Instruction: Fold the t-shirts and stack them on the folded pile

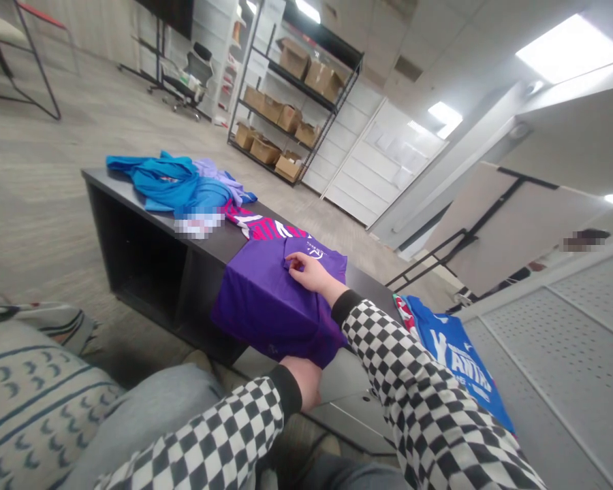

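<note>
Clearly, the purple shirt (280, 292) is where things could slip: it lies across the dark surface (365, 275), with its lower part hanging over the near edge. On top, the right hand (310, 272) pinches a small fold between thumb and fingertips. Below, the left hand (307, 382) is at the hanging hem, its fingers hidden, so whether they grip cannot be told. If the upper pinch loosens, the overhanging weight could draw the smooth-looking cloth off the edge. Uneven pulling by the two hands might skew it or leave creases. A sideways tug could also drag the pink-and-white patterned garment (276, 228) right beside it. The blue lettered shirt (457, 361), near the right forearm, risks being brushed by the checkered sleeve (413, 381).
</note>
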